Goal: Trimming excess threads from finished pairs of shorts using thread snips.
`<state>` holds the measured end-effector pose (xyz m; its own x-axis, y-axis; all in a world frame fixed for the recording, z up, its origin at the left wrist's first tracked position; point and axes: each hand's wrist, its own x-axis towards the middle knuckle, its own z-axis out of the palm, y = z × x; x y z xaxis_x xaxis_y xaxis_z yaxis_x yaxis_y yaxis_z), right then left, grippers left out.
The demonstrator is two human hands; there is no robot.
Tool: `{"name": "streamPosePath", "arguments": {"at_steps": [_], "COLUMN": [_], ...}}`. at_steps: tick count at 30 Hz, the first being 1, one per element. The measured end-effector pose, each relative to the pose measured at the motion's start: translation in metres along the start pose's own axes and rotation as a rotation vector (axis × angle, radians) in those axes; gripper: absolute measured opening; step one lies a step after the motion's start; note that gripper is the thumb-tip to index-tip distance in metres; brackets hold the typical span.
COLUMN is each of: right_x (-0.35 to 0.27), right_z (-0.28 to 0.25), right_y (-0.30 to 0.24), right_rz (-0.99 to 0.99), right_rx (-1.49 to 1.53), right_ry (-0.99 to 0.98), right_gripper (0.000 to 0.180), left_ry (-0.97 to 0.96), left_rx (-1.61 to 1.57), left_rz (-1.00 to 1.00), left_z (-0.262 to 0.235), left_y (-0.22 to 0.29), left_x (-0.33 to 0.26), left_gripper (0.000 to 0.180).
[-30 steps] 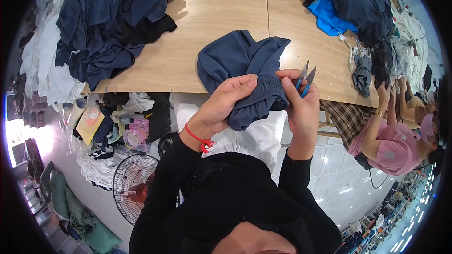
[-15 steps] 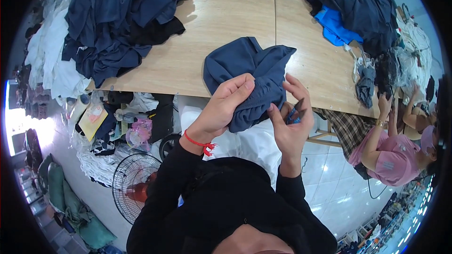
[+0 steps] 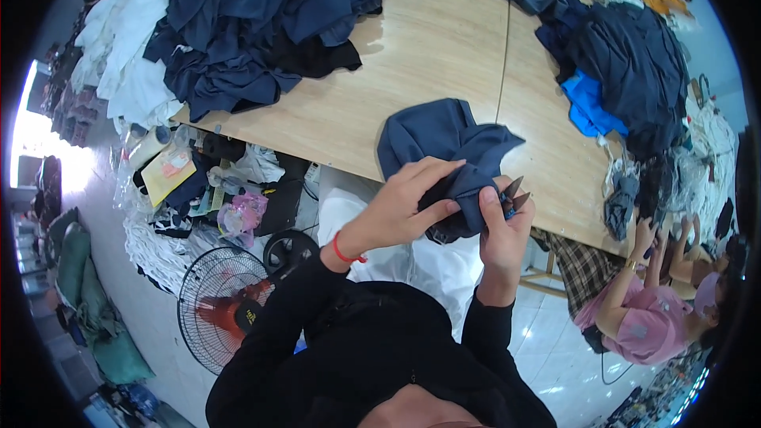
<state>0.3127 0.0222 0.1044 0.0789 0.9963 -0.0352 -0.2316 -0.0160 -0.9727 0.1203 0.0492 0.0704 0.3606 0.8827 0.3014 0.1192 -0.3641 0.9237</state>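
A dark navy garment (image 3: 432,136) lies bunched at the table's front edge, its near part lifted in my hands. My left hand (image 3: 406,202) is closed on a fold of it, thumb and forefinger pinching the cloth. My right hand (image 3: 507,236) grips the same cloth from the right with the thumb pressed on it. Tucked in that right hand is a pair of thread snips (image 3: 514,193), with dark pointed blades apart and a bit of blue at the grip. Folds hide some of my fingertips.
Piles of navy garments stand on the wooden table (image 3: 436,40), one far left (image 3: 261,8), another at right (image 3: 626,55) beside a bright blue cloth (image 3: 590,103). A fan (image 3: 226,309) stands at my lower left. A person in pink (image 3: 642,321) sits at the right.
My view has shifted, so the table sits lower and further right in the picture. My right hand, apart from the cloth's upper edge before, now pinches a fold close to my left hand.
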Motion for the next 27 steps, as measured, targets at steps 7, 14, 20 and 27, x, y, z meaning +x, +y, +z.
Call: {"name": "streamPosePath", "arguments": {"at_steps": [7, 14, 20, 27], "right_x": [-0.003, 0.013, 0.022, 0.053], "right_z": [-0.003, 0.057, 0.113, 0.112], "right_y": [-0.007, -0.009, -0.006, 0.039], "right_rz": [-0.179, -0.414, -0.51, -0.048], "right_rx": [-0.522, -0.513, -0.462, -0.314], "right_ry": [-0.079, -0.159, -0.383, -0.262], "right_gripper": [0.006, 0.017, 0.031, 0.038], "left_ry": [0.233, 0.338, 0.26, 0.872], "left_rx": [0.033, -0.047, -0.3, -0.172], "left_rz": [0.16, 0.2, -0.05, 0.017], "left_z": [-0.029, -0.02, -0.033, -0.1], "left_y": [0.007, 0.0, -0.003, -0.004], "left_x": [-0.005, -0.028, -0.064, -0.095], "left_gripper": [0.031, 0.067, 0.09, 0.062]}}
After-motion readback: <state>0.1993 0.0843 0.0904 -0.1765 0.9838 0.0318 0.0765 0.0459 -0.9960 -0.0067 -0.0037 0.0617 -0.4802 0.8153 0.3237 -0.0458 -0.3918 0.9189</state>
